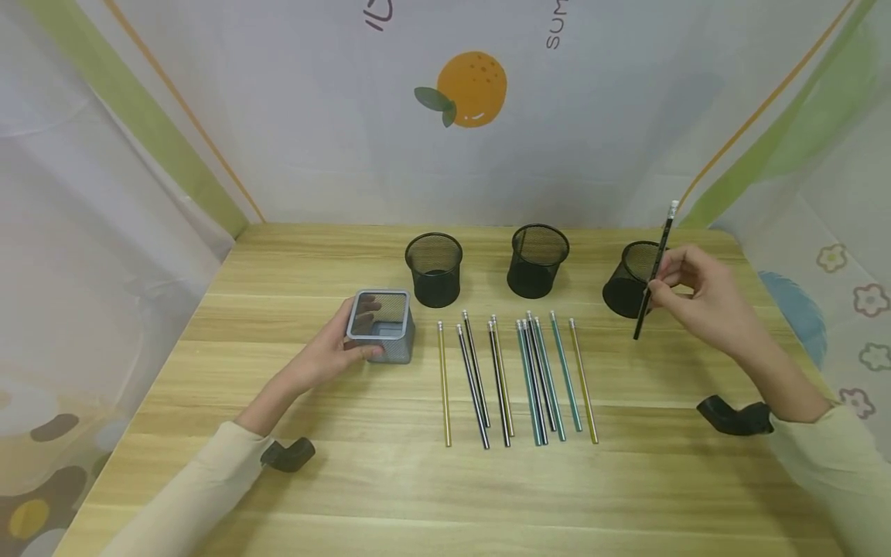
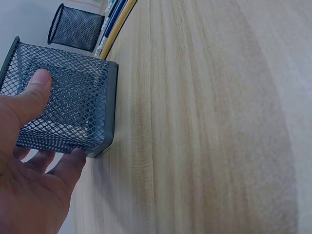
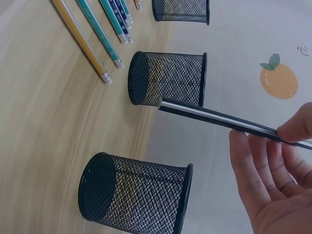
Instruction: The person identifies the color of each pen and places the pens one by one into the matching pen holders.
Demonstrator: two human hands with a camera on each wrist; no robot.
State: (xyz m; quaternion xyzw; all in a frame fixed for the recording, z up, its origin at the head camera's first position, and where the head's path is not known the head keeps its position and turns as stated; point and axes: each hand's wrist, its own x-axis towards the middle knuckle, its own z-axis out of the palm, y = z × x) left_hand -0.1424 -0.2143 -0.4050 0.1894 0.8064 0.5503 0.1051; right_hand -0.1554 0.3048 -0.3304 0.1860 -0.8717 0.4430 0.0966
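My left hand [image 1: 332, 350] holds a square grey mesh pen holder [image 1: 397, 350] on the table's left side, thumb on the near face and fingers around the far side. In the left wrist view the thumb lies on the mesh of the pen holder [image 2: 73, 105]. My right hand [image 1: 706, 302] pinches a black pencil [image 1: 657, 263] between thumb and fingers, its white eraser end up and the lower end above the table. This pencil stands in front of the right-hand round black mesh pen holder [image 1: 619, 291] in the head view. In the right wrist view the pencil [image 3: 209, 116] hangs clear of the holders.
Two more round black mesh pen holders, a left one [image 1: 436, 282] and a middle one [image 1: 534, 272], stand along the back. Several yellow, black and teal pencils [image 1: 536, 379] lie in a row mid-table, erasers away from me. A printed cloth [image 1: 334, 155] hangs behind the table.
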